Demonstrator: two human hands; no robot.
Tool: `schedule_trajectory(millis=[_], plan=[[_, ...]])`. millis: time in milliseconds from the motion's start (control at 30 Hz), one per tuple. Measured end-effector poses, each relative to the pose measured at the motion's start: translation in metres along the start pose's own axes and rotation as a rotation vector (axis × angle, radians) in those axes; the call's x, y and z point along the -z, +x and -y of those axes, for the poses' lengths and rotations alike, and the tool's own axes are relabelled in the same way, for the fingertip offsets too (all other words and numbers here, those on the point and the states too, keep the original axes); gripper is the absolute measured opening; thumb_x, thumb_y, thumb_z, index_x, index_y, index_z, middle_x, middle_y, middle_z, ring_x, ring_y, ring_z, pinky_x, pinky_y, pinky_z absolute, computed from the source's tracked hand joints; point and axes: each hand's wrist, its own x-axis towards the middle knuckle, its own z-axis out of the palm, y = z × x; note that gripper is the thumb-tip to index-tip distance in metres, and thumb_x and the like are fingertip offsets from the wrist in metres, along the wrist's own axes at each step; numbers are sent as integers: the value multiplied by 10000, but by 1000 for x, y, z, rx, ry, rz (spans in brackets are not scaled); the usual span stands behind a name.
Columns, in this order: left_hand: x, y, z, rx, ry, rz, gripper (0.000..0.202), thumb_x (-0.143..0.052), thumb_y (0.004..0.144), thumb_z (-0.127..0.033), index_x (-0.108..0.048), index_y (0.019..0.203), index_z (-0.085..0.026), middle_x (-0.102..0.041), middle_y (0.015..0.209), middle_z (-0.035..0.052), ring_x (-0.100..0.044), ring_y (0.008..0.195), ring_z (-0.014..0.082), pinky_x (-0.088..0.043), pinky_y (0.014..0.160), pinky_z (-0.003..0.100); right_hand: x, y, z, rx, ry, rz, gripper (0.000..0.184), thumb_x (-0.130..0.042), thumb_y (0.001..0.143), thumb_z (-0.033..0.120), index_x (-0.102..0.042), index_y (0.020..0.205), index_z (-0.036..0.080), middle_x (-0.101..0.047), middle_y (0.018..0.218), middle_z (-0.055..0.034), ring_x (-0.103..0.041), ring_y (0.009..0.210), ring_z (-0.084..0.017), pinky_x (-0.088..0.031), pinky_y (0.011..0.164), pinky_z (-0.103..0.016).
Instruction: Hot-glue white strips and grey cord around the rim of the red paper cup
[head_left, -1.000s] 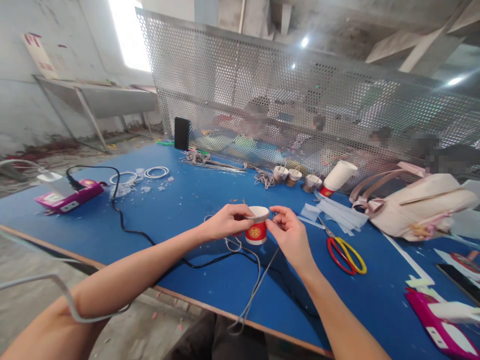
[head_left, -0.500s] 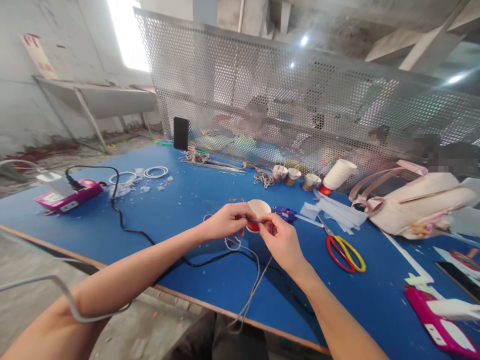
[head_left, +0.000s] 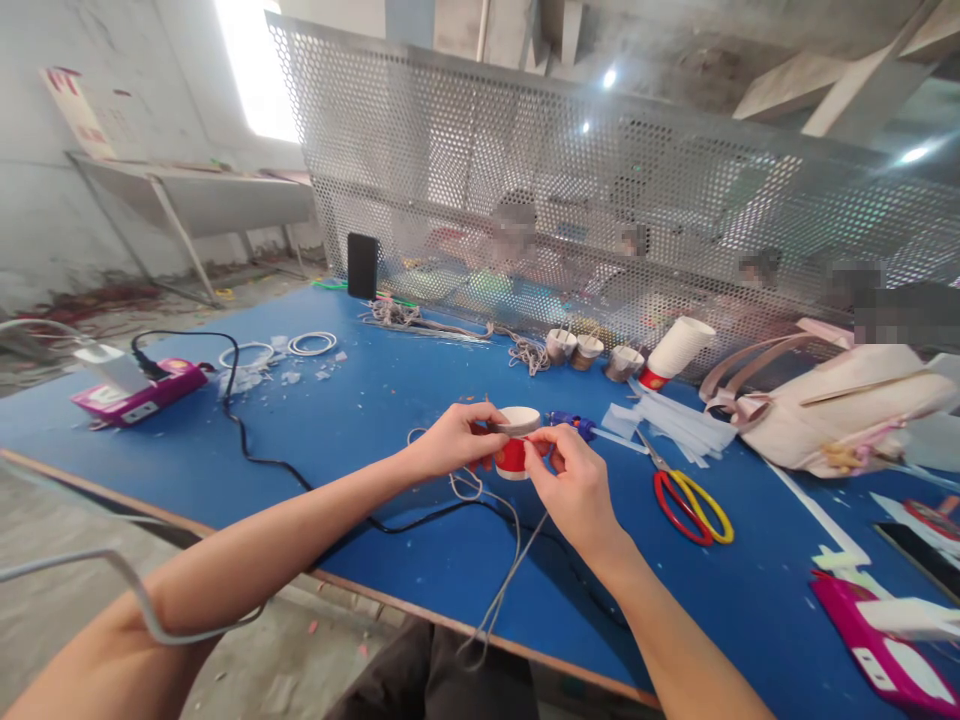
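Observation:
A red and white paper cup [head_left: 512, 456] stands upright on the blue table between my hands. A greyish band, apparently cord, lies across the cup just below its rim. My left hand [head_left: 469, 441] is closed at the cup's left side, thumb on the front and fingers by the rim. At the cup's right side, my right hand [head_left: 571, 466] has its fingertips pinched against the wall, on the end of the band. Loose grey cord [head_left: 514, 575] trails from near the cup over the table's front edge. A blue glue gun [head_left: 571, 426] lies just behind my right hand.
Scissors [head_left: 688, 500] and translucent glue sticks [head_left: 679, 428] lie to the right, near a pale bag [head_left: 840, 405]. Stacked cups [head_left: 679, 348] and cord bundles [head_left: 529, 352] sit along the perforated screen [head_left: 450, 150]. A black cable [head_left: 259, 462] runs from the left power strip [head_left: 142, 396].
Both hands have come down from above the cup's mouth, where they held the grey strand stretched, to the cup's sides. The strand now lies against the cup's front.

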Motion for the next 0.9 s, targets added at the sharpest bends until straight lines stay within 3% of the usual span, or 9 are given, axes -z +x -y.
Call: schedule_trajectory(millis=[167, 500, 700, 900], plan=[[-1, -2, -2, 25, -13, 24, 68, -586, 687, -203, -594, 706, -139, -529, 421, -64, -473, 374, 66, -394, 405, 169, 1, 1, 2, 46, -21, 5, 107, -501, 868, 143, -545, 781, 187, -532, 685, 2, -517, 589, -110, -432, 558, -221], [0, -1, 0, 27, -4, 53, 91, -565, 658, -180, -608, 725, -136, -522, 440, -65, -492, 395, 75, -388, 419, 175, 0, 0, 0, -32, -24, -11, 113, -536, 839, 161, -540, 728, 186, -541, 665, 15, -502, 555, -102, -426, 552, -220], [-2, -1, 0, 5, -2, -7, 82, -586, 678, -219, -599, 683, -137, -504, 440, -71, -461, 371, 58, -382, 390, 165, 3, 2, 2, -71, -29, -13, 112, -524, 846, 194, -562, 742, 186, -566, 666, 9, -505, 546, -109, -434, 553, -231], [-2, 1, 2, -10, -101, -74, 99, -605, 669, -234, -601, 682, -136, -562, 562, -29, -552, 449, 89, -444, 415, 190, 9, 3, 7, -70, 49, -3, 110, -488, 875, 192, -582, 819, 181, -615, 744, -24, -542, 591, -117, -469, 581, -245]])
